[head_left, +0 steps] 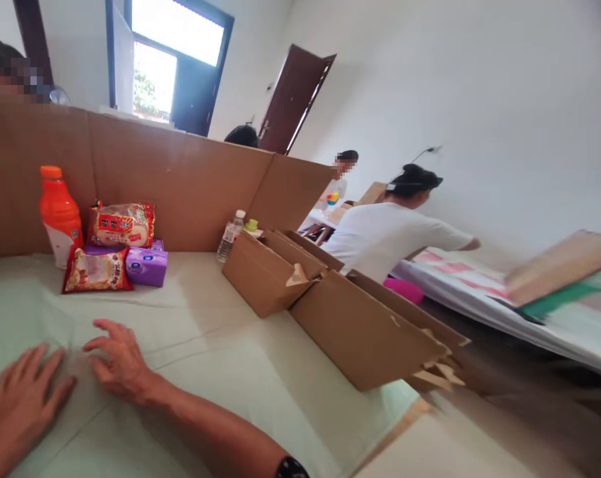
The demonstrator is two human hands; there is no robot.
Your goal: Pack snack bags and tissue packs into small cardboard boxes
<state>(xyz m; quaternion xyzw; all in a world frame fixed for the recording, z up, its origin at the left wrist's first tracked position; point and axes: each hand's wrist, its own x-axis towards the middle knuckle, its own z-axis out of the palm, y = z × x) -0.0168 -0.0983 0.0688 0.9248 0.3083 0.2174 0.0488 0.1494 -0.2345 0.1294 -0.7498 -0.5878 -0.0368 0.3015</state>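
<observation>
1. Here, my right hand (119, 362) lies on the cloth (231, 358) with the fingers spread and a little bent. It is empty and grasps nothing.
2. My left hand (19, 405) lies just beside it, on the left. It is flat on the same cloth, palm down, with loose fingers, and it also holds nothing. The two hands are near each other, but they do not touch.
3. The cloth is pale green and covers the table under both hands. It has some soft folds and goes back as far as the cardboard wall (181, 179).
4. Well apart from my hands, at the back left, an orange bottle (59, 212) stands upright against this wall.
5. Just beside the bottle, a red snack bag (96, 271) lies flat on the cloth. Behind it, a second snack bag (123, 224) rests on top of a purple pack (147, 265).
6. More to the right, a small box (265, 272) and a large box (365, 332) sit on the cloth. Both are open with loose flaps, and one touches the other.
7. A water bottle (229, 236) stands upright just behind the small box.
8. Beyond the boxes, a person in a white shirt (385, 236) bends over another table with the back to me and one arm stretched to the right.
</observation>
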